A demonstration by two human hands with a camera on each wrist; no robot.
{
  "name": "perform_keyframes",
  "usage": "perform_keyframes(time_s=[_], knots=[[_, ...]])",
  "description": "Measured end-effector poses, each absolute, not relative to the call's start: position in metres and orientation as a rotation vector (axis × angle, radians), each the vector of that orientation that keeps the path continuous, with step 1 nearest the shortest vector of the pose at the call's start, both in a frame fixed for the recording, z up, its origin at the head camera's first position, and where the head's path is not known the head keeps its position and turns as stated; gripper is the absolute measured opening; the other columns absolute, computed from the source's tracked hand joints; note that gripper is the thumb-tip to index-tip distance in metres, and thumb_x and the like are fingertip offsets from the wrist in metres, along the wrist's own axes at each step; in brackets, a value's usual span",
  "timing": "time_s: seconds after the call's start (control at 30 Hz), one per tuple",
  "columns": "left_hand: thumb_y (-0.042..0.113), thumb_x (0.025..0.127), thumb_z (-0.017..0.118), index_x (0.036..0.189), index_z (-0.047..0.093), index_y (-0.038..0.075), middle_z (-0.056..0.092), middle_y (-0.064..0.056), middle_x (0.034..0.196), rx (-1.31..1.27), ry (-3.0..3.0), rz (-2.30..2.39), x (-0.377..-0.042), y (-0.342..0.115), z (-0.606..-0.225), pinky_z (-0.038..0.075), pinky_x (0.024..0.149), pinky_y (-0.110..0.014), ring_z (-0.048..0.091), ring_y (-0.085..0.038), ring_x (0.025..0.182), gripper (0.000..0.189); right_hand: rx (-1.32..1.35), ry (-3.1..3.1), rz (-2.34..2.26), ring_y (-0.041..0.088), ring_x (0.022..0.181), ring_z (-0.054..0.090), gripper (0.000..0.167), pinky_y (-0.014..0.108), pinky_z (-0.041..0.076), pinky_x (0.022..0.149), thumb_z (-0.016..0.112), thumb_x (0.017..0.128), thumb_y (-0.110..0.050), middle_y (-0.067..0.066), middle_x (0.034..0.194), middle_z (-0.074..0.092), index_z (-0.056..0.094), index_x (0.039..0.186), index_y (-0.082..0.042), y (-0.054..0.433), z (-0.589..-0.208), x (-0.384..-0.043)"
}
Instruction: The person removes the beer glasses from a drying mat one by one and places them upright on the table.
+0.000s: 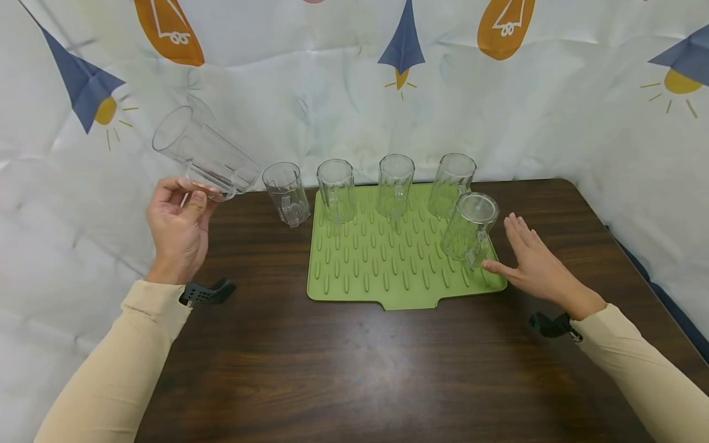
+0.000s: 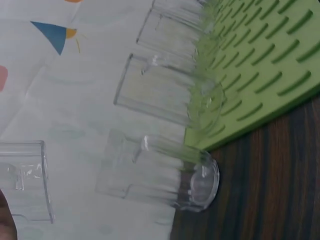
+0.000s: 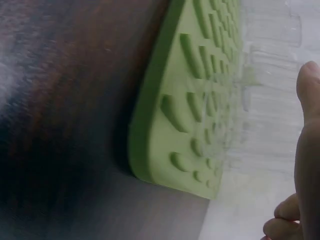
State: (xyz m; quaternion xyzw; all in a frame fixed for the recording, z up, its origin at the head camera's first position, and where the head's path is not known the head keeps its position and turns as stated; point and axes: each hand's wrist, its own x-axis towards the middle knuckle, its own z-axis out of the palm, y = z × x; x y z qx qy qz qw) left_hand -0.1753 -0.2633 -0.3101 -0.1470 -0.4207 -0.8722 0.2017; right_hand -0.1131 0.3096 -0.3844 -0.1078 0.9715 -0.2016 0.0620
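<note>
At the left, my left hand (image 1: pixel 180 224) pinches the handle of a clear mug (image 1: pixel 207 151) and holds it in the air. That mug lies tilted, its mouth toward the upper left; part of it shows at the left edge of the left wrist view. My right hand (image 1: pixel 534 261), fingers spread straight, is beside a clear mug (image 1: pixel 468 231) on the front right of a green ribbed mat (image 1: pixel 410 298). This mug stands bottom up. Three more clear mugs, a left one (image 1: pixel 336 194), a middle one (image 1: pixel 396 187) and a right one (image 1: pixel 451 184), line the mat's back edge.
Another clear mug (image 1: pixel 288 197) stands on the dark wooden table (image 1: pixel 354 369), just left of the mat. Behind the table hangs a pale printed cloth (image 1: pixel 332 92), close to the back mugs. The table's right edge runs beyond my right hand.
</note>
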Motion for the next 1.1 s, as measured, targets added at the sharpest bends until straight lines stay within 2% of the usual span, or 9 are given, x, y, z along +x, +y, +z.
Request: perform_keyframes(time_s=[0.5, 0.77, 1.1], knots=[[-0.023, 0.091, 0.057, 0.090, 0.055, -0.009, 0.065, -0.018, 0.086, -0.299, -1.280, -2.320, -0.192, -0.281, -0.345, 0.063, 0.073, -0.029, 0.069, -0.028, 0.078, 0.014, -0.391, 2.898, -0.462, 0.051, 0.160, 0.005, 0.106, 0.073, 0.007, 0.127, 0.061, 0.098, -0.059, 0.033, 0.171, 0.003, 0.008, 0.163, 0.006, 0.302, -0.411, -0.109], [-0.019, 0.093, 0.059, 0.089, 0.059, -0.003, 0.064, -0.012, 0.085, -0.172, -1.464, -2.204, -0.198, -0.287, -0.365, 0.062, 0.072, -0.024, 0.070, -0.021, 0.078, 0.016, -0.415, 2.876, -0.402, 0.051, 0.160, 0.007, 0.104, 0.075, 0.009, 0.125, 0.059, 0.099, -0.061, 0.031, 0.171, 0.006, 0.009, 0.164, 0.004, 0.297, -0.416, -0.107], [-0.015, 0.095, 0.059, 0.094, 0.060, 0.001, 0.064, -0.009, 0.090, -0.061, -1.652, -2.114, -0.205, -0.292, -0.386, 0.061, 0.077, -0.020, 0.068, -0.017, 0.083, 0.016, -0.416, 2.848, -0.378, 0.052, 0.159, 0.007, 0.099, 0.076, 0.010, 0.125, 0.057, 0.100, -0.060, 0.032, 0.171, 0.006, 0.017, 0.162, 0.007, 0.295, -0.422, -0.107]])
